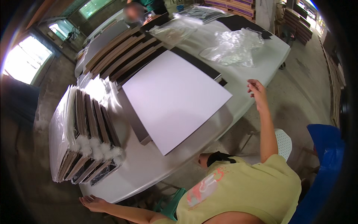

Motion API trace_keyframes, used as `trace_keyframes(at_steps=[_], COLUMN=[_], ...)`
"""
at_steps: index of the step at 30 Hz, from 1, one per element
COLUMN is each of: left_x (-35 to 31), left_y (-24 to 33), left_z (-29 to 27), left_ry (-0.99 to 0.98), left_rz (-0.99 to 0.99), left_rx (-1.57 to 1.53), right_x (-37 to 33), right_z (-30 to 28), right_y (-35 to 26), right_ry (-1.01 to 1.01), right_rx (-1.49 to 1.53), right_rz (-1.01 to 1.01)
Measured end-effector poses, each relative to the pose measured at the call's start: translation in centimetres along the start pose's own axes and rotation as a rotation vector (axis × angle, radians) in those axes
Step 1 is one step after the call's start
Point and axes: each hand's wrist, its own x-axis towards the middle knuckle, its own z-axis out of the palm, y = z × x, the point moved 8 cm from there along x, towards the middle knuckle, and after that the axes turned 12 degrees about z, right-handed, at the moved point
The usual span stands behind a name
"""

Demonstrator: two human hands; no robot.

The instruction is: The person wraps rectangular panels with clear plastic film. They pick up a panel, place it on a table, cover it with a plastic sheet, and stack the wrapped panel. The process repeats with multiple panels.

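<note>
My left hand (93, 204) is beside the near left edge of the white table (149, 171), its fingers stretched out and nothing in it. The nearest thing to it is a pile of flat dark panels in clear plastic wrap (80, 138). My right hand (256, 90) hangs past the right side of the table, with loosely bent fingers apart and nothing between them. Between the two hands a large white square board (177, 100) lies on the table, touched by neither. Dark panel edges (197, 63) show beneath its far side, and a grey-brown edge (132, 119) beneath its left.
Several brown and black panels (123, 56) are stacked behind the board. Crumpled clear plastic (236, 46) lies at the far right of the table. A person in green (154, 6) is at the far side. A white perforated chair (283, 143) and a blue sheet (324, 160) are at right.
</note>
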Motion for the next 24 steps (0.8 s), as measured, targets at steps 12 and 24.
trace_keyframes(at_steps=[12,24], left_x=[-15.2,-32.0], left_y=[7.9,15.4], left_z=[5.1,18.8], left_ry=[-0.295,-0.336], left_rz=[0.112,0.384], left_rx=[0.094,0.378], right_x=[17.9,36.2], right_z=[2.4,-2.2], right_y=[2.4,10.8], right_ry=[-0.179,-0.287], right_rx=[-0.69,-0.813], right_rz=[-0.331,-0.287])
